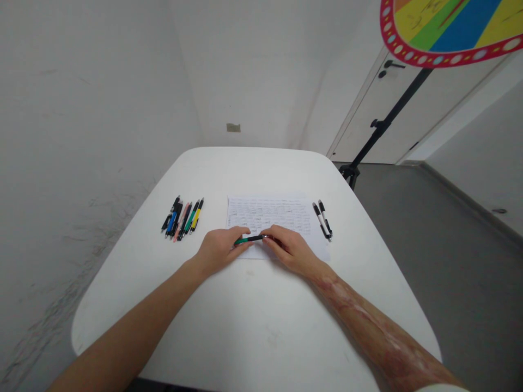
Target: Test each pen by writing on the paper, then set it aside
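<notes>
Between my two hands, a green and black pen [254,238] lies nearly level above the lower part of a written sheet of paper [269,211]. My left hand [220,247] pinches its green end between thumb and fingers. At the black end, the fingertips of my right hand [291,247] are closed around the tip. Handwritten lines cover the upper part of the sheet, and my hands hide some of its lower part. Whether the pen is one piece or has a loosened tip is too small to tell.
A row of several pens [182,218] lies to the left on the white table [245,316]. Two white and black pens [322,220] rest right of the paper. Beyond the table's right side stands a colourful wheel [449,32] on a black stand [388,117], near a door.
</notes>
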The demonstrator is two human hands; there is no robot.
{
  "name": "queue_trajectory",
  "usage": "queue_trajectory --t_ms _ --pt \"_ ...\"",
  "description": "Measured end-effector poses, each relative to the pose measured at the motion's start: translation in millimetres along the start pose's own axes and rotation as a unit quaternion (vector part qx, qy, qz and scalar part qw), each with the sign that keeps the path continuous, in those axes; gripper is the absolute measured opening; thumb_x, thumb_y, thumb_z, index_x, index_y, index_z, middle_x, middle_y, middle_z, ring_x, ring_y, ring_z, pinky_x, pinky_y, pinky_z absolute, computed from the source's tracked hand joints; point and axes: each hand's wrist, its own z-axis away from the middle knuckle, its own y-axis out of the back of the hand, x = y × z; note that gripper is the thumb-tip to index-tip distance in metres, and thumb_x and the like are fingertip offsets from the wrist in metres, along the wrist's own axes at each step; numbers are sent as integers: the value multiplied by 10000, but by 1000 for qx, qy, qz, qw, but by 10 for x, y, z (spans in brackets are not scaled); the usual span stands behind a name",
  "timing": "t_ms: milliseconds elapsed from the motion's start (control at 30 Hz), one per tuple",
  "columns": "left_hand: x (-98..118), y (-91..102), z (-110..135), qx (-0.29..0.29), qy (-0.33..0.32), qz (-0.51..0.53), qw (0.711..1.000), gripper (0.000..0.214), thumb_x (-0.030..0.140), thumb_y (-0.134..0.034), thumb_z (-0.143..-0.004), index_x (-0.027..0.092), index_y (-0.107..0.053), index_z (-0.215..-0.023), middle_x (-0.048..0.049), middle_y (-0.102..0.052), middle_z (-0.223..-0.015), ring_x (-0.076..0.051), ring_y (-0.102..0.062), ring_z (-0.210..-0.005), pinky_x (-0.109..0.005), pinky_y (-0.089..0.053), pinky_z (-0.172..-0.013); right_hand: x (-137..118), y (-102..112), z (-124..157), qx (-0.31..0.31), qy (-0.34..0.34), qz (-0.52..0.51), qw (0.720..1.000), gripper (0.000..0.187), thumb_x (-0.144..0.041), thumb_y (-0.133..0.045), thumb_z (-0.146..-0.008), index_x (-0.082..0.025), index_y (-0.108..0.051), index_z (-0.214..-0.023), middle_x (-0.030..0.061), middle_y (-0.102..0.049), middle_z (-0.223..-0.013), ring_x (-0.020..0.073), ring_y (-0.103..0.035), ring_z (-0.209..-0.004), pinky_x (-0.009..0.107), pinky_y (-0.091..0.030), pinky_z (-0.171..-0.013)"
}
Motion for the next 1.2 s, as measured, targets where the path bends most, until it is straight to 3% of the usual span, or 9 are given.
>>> queue_trajectory --t_ms 100,267,367,500,633,800,967,1200 --pt "-8 -21 13 -18 -13 -12 1000 348 439 -444 -1181 222 -713 -1131 -21 -800 -932 -160 -746 -762 -275 -513 -699 7 -5 -2 -3 8 11 1000 266 -376 -509 -1158 -251 -734 -1225 50 -739 -983 208 -670 -887 351 -497 -823" --pt "-7 -25 23 -8 -4 -24 1000 381 540 -531 -1140 214 -703 -1235 -9 -795 -880 -161 -750 -731 -262 -523 -668 24 -16 -4 4 8 24 1000 306 -405 -503 -1163 -263 -757 -1258 50 -732 -951 208 -675 -873 349 -504 -811" --pt "-1 -21 27 -24 -24 -29 999 363 454 -454 -1178 214 -726 -1165 -30 -817 -959 -158 -768 -791 -258 -532 -690 37 -23 -3 9 13 28 999 327 -416 -500 -1166 -275 -766 -1294 50 -726 -944 205 -670 -859 347 -508 -800" --pt "2 -24 31 -16 4 -24 1000 398 534 -487 -1160 222 -702 -1281 -20 -831 -969 -150 -764 -758 -242 -513 -650 54 -33 0 16 12 32 999 344 -418 -508 -1165 -285 -774 -1338 51 -721 -929 203 -671 -834 342 -509 -776" --pt "6 -25 29 -32 -5 -28 999 398 469 -412 -1191 221 -721 -1153 -26 -824 -993 -156 -777 -817 -242 -489 -637 60 -38 2 18 16 32 999 345 -414 -520 -1163 -290 -790 -1339 51 -723 -931 201 -671 -811 339 -503 -756" --pt "0 -22 32 -17 16 -18 1000 393 552 -505 -1151 219 -689 -1248 -6 -810 -937 -145 -752 -738 -243 -480 -622 63 -39 6 14 20 32 999 347 -410 -523 -1163 -291 -788 -1354 51 -728 -936 198 -671 -814 335 -501 -755" --pt "1 -16 25 -28 -17 -34 999 377 452 -430 -1190 204 -706 -1121 -27 -812 -981 -149 -761 -802 -250 -467 -622 77 -44 10 24 22 24 999 350 -404 -524 -1163 -277 -792 -1348 51 -724 -926 186 -659 -785 323 -493 -728" --pt "6 -12 21 -29 -2 -28 999 388 464 -427 -1189 199 -701 -1113 -22 -811 -965 -152 -750 -779 -271 -474 -633 80 -62 18 51 19 12 998 290 -367 -575 -1137 -259 -795 -1292 35 -703 -888 161 -616 -709 310 -469 -674"
